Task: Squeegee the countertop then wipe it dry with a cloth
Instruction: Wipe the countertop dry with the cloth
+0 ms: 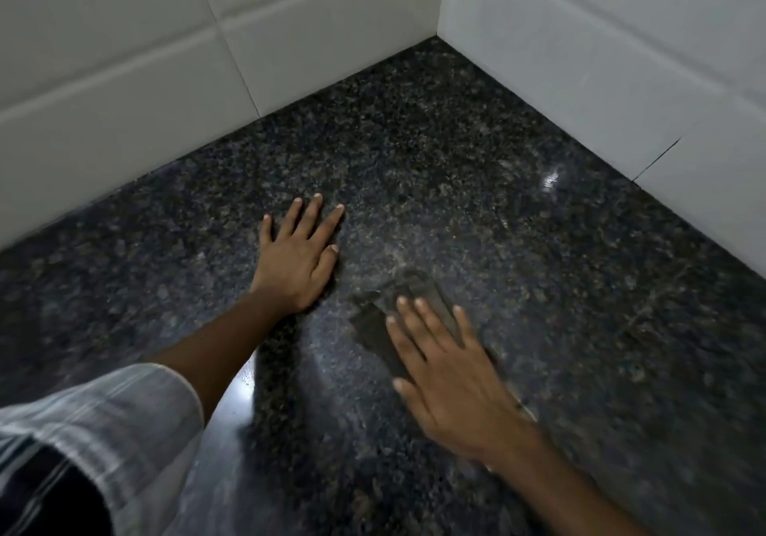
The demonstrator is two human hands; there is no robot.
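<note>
On dark countertop (pixel 456 154), left hand (pixel 296 253) flat and spread, right hand (pixel 452 374) splayed, pressing grey cloth (pixel 379 330).

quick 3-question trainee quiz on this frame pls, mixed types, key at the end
1. True or false: the left hand lies flat, palm down, on the bare countertop.
2. What is under the right hand? A) a squeegee B) a dark cloth C) a spray bottle
3. Fill in: the countertop runs back into a corner formed by two white ____ walls.

Key: 1 true; 2 B, the dark cloth is pressed flat under the fingers, and both are motion-blurred; 3 tiled.
</note>
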